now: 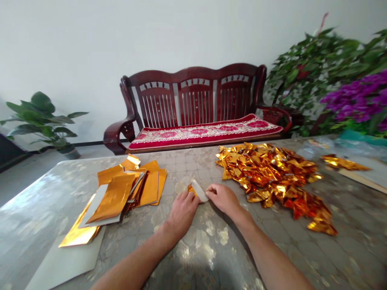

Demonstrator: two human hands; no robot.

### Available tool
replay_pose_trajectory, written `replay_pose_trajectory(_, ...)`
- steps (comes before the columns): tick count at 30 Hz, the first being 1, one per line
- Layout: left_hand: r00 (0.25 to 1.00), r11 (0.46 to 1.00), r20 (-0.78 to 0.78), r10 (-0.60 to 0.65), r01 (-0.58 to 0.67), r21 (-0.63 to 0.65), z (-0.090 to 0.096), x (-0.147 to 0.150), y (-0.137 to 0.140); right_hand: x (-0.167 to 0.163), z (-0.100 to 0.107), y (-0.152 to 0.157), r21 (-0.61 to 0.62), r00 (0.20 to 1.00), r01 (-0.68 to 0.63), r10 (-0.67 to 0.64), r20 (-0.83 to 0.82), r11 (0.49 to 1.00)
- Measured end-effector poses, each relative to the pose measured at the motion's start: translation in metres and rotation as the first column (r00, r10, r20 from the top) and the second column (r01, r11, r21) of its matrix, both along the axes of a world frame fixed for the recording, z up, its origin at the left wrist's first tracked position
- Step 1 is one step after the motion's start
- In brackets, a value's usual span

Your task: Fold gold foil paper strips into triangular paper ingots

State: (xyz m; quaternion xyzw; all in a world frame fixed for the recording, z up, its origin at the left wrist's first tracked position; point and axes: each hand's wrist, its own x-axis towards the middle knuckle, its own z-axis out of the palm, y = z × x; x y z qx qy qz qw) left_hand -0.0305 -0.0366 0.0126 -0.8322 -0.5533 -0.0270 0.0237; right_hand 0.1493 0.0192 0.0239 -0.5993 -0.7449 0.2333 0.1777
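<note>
Between my hands, on the patterned table cover, lies a small sheet of gold foil paper [198, 189], partly folded, its white back showing. The fingers of my left hand [184, 207] are closed on its near left side and cover part of it. My right hand [222, 196] has thumb and forefinger pinched at the sheet's right corner. To the left is a loose stack of flat gold foil sheets [116, 193], some with the white side up. A heap of folded gold foil pieces [266, 169] spreads to the right of my right hand.
A pale sheet [71, 257] lies under the stack at the table's [169, 257] left. Clear plastic wrap [320, 146] and one folded gold piece [344, 163] lie at the right. Behind stand a wooden bench [196, 76], a potted plant [45, 117] and purple flowers [359, 98].
</note>
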Motion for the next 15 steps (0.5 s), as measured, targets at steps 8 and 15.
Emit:
replay_pose_trajectory(8, 0.994, 0.999, 0.100, -0.046, 0.044, 0.025, 0.002, -0.010, 0.008, -0.004, 0.000, -0.009, 0.019, 0.995, -0.050, 0.048, 0.092, 0.999)
replay_pose_trajectory(15, 0.941, 1.000, 0.338, 0.024, -0.022, -0.010, 0.004, -0.013, 0.008, -0.004, 0.000, -0.009, 0.005, 0.991, -0.044, 0.044, 0.123, 0.999)
